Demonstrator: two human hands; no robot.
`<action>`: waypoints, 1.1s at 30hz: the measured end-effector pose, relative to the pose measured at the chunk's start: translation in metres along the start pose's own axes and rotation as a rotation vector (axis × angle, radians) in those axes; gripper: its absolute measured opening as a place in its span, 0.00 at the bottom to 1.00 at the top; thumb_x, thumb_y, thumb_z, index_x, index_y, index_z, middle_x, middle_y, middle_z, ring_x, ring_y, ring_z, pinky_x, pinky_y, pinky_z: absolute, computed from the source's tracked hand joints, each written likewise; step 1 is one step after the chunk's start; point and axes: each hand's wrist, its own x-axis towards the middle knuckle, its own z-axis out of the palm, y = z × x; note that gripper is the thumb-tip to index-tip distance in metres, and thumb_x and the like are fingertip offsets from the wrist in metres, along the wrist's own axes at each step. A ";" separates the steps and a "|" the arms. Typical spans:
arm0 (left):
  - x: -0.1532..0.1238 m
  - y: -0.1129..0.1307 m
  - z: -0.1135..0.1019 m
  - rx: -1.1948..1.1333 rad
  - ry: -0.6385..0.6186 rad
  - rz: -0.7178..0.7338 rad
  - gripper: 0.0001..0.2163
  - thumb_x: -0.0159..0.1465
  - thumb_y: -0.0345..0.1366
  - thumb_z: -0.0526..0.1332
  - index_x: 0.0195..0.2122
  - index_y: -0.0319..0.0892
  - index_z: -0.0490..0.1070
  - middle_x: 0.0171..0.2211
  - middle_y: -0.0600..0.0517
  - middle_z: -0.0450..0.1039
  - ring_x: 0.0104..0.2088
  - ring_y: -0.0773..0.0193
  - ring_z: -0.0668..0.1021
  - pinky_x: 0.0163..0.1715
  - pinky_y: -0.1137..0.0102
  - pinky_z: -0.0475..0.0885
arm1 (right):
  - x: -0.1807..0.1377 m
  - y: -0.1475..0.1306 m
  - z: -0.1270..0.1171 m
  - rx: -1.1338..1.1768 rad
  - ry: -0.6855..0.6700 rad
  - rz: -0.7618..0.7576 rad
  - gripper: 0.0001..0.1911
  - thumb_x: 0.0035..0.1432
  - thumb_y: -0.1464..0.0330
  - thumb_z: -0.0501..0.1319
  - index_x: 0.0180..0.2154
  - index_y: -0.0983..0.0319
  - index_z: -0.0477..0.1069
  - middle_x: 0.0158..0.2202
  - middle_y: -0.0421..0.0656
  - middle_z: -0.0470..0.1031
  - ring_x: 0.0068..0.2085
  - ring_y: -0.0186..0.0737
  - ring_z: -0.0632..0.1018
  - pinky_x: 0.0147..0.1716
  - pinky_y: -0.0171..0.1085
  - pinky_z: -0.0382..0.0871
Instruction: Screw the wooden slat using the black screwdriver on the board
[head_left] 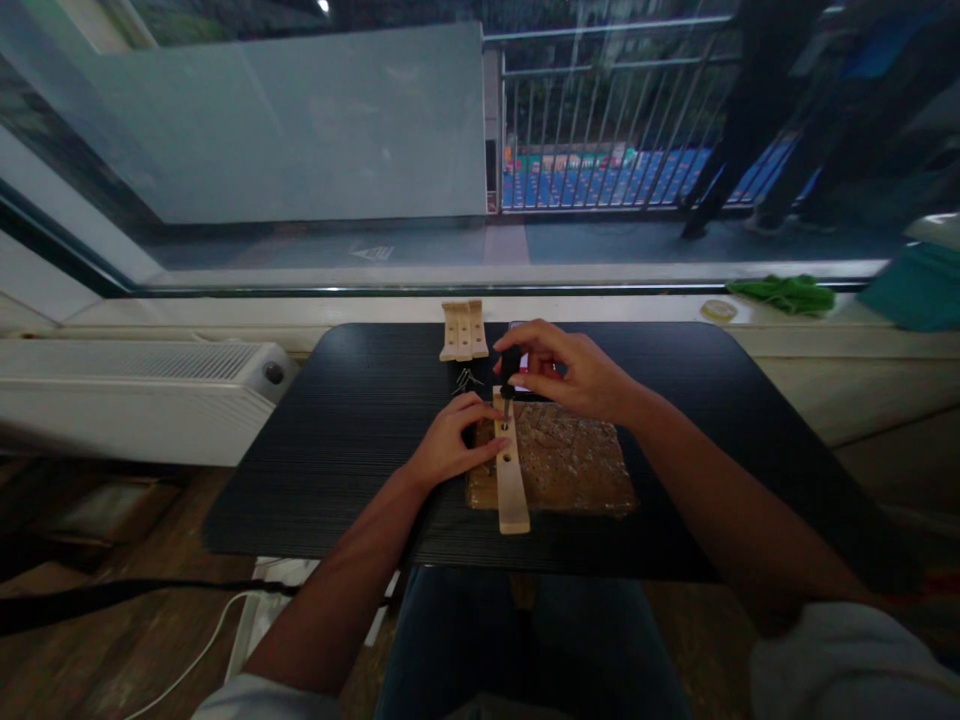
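My right hand (566, 370) grips the black handle of a screwdriver (511, 366), held upright with its shaft pointing down at a hole in a pale wooden piece (512, 490). That piece lies lengthwise across the left part of a brown, plastic-wrapped block (574, 455). With fingers and thumb, my left hand (454, 440) holds the wooden piece from its left side, close to the screwdriver tip. Another hole shows nearer to me. Whether a screw sits under the tip is too small to tell.
Several screws (466, 381) lie on the black table (322, 440), below more pale wooden pieces (463, 332). A phone-like object (519, 372) is partly hidden behind my right hand. A tape roll (718, 310) and green cloth (784, 292) rest on the windowsill. A radiator (150, 385) stands left.
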 end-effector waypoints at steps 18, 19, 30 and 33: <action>0.001 0.001 0.000 -0.001 0.003 0.007 0.12 0.59 0.41 0.65 0.41 0.41 0.76 0.35 0.50 0.69 0.38 0.61 0.73 0.40 0.66 0.71 | 0.001 0.002 0.002 -0.070 0.053 0.073 0.16 0.54 0.67 0.64 0.44 0.61 0.64 0.30 0.34 0.67 0.23 0.24 0.62 0.25 0.32 0.56; 0.001 0.000 0.000 -0.003 0.005 0.009 0.12 0.59 0.41 0.65 0.41 0.42 0.76 0.35 0.50 0.69 0.39 0.61 0.73 0.41 0.65 0.71 | 0.001 0.001 0.002 -0.076 0.054 0.078 0.16 0.54 0.66 0.64 0.44 0.61 0.64 0.29 0.34 0.67 0.23 0.25 0.62 0.25 0.32 0.56; 0.000 0.000 0.000 -0.009 -0.003 -0.005 0.12 0.59 0.42 0.65 0.41 0.42 0.76 0.38 0.48 0.71 0.42 0.58 0.74 0.44 0.63 0.70 | 0.001 0.004 0.006 -0.122 0.096 0.070 0.18 0.53 0.64 0.65 0.43 0.60 0.62 0.28 0.33 0.67 0.22 0.25 0.61 0.24 0.32 0.55; 0.000 0.000 0.000 -0.007 -0.006 -0.005 0.12 0.59 0.41 0.65 0.41 0.42 0.76 0.39 0.48 0.72 0.43 0.58 0.74 0.45 0.62 0.71 | 0.001 0.004 0.007 -0.127 0.109 0.061 0.18 0.53 0.63 0.66 0.42 0.60 0.62 0.28 0.33 0.67 0.21 0.24 0.61 0.24 0.32 0.55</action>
